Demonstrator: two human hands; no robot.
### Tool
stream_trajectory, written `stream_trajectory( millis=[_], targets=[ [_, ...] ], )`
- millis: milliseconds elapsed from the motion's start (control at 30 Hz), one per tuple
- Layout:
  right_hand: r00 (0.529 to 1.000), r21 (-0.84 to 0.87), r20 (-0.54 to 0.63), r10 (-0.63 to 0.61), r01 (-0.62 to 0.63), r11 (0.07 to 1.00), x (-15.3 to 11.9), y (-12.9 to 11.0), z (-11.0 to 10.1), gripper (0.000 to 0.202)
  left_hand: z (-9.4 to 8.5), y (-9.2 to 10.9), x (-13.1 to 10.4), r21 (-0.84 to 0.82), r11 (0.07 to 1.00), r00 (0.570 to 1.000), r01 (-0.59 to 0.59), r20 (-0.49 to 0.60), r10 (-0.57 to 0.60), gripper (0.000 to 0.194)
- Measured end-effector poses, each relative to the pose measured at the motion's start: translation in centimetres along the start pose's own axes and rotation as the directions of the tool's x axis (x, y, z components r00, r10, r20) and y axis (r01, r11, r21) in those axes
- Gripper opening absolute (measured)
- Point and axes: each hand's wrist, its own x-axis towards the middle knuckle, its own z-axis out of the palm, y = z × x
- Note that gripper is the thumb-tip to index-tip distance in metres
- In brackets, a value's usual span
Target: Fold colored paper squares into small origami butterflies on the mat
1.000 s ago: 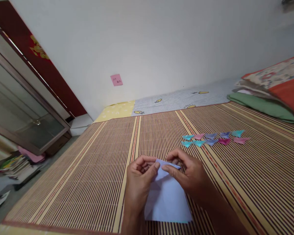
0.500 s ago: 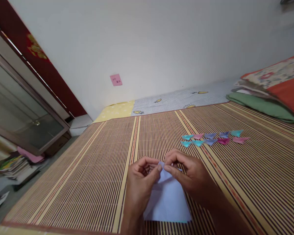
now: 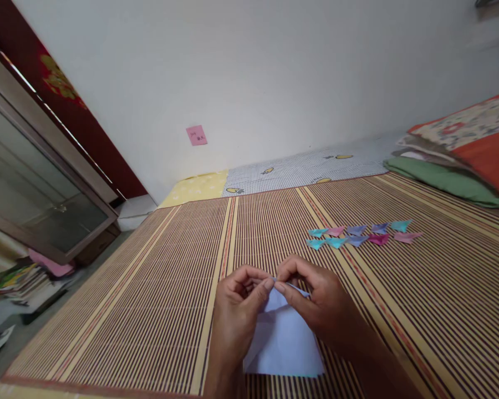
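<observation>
A pale blue-violet sheet of paper [image 3: 285, 343] lies between my hands over the striped mat, its far part narrowed and raised toward my fingertips. My left hand [image 3: 239, 310] pinches the far tip of the paper between thumb and forefinger. From the other side, my right hand [image 3: 316, 296] pinches the same tip, thumb and fingers closed on it. The two thumbs nearly touch. The fingers cover the very tip, so its exact folds are hidden. Beyond my right hand, several small folded paper shapes [image 3: 357, 240] in turquoise, pink, violet and magenta lie in two rows.
The striped mat [image 3: 170, 277] covers the bed. Folded bedding [image 3: 453, 183] is stacked at the far right. A pink note [image 3: 197, 135] sticks to the white wall. On the left stand a glass-paned door [image 3: 45, 172] and a stack of books [image 3: 23, 282].
My right hand has shifted slightly left, bringing its thumb closer to the left thumb at the paper's tip. Less of the tip shows between the fingers. The small paper shapes stay put.
</observation>
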Motion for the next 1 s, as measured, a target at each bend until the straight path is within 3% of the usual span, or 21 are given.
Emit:
stream_trajectory(
  millis=[133, 367, 567, 800, 1000],
  targets=[
    [0.994, 0.027, -0.040, 0.098, -0.097, 0.995, 0.1, 0.0, 0.2, 0.007, 0.0, -0.2, -0.2, 0.008, 1.000, 1.000, -0.008, -0.026, 0.008, 0.020],
    [0.957, 0.220, 0.077, 0.278, -0.288, 0.932, 0.1, 0.4, 0.2, 0.021, 0.0, -0.6, -0.2, 0.015, 0.996, 0.990, -0.092, -0.110, 0.093, 0.021],
    [0.959, 0.323, 0.080, 0.273, -0.284, 0.903, 0.3, 0.5, 0.2, 0.019, -0.1, -0.8, 0.0, 0.046, 0.988, 0.975, -0.148, -0.160, 0.154, 0.020],
    [0.982, 0.231, 0.023, 0.185, -0.185, 0.955, 0.3, 0.5, -0.5, 0.020, 0.1, -1.1, 0.0, 0.071, 0.982, 0.962, -0.177, -0.200, 0.188, 0.021],
    [0.974, 0.206, 0.031, 0.224, -0.225, 0.952, 0.1, 0.9, -0.9, 0.017, 0.5, -1.1, 0.0, 0.092, 0.979, 0.966, -0.180, -0.173, 0.194, 0.018]
  ],
)
